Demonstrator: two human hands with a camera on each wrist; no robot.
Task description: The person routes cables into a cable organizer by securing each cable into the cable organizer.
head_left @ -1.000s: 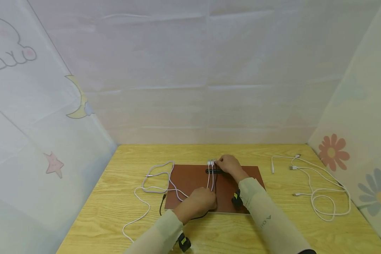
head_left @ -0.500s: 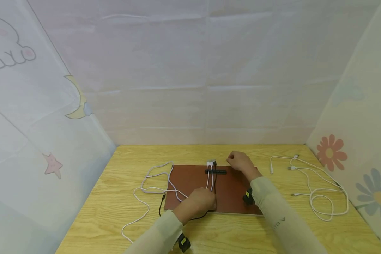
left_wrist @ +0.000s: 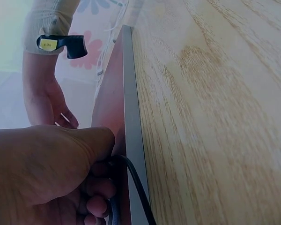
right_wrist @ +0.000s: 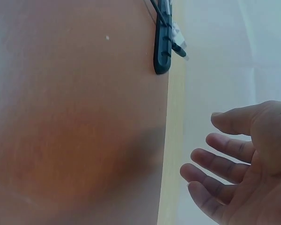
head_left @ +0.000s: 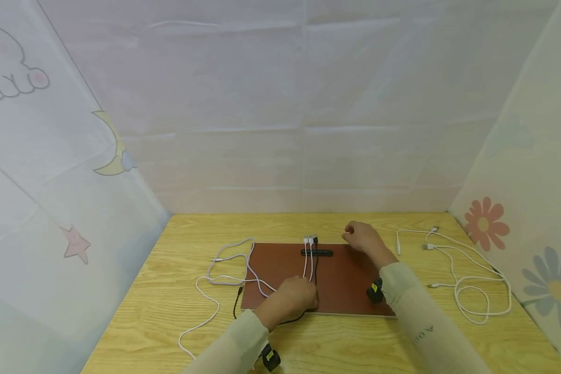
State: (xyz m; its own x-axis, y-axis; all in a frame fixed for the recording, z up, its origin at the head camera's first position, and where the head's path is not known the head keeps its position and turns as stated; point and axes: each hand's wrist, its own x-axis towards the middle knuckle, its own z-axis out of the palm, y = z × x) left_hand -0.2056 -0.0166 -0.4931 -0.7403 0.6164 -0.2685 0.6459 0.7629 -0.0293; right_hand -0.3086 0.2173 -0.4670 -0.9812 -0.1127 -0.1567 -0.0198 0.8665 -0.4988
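Observation:
A brown board (head_left: 348,283) lies on the table, with a black cable clip strip (head_left: 324,253) near its far edge. Two white cables and a black cable run through the strip, their plugs (head_left: 306,240) just past that edge. My left hand (head_left: 292,297) is at the board's near edge, fingers curled around the cables; the black cable (left_wrist: 136,180) comes out beneath its thumb in the left wrist view. Above the board's far right part is my right hand (head_left: 365,240), fingers loosely bent and holding nothing, apart from the strip in the right wrist view.
Loops of pale cable (head_left: 209,270) lie on the table left of the board, near a black cable end (head_left: 240,291). More white cables (head_left: 488,280) with connectors spread over the table's right side. Printed cloth walls (head_left: 304,171) stand behind and at both sides.
My right hand has let go of the black plug at the clip strip and moved right, away from it. The left hand stays in place on the cables.

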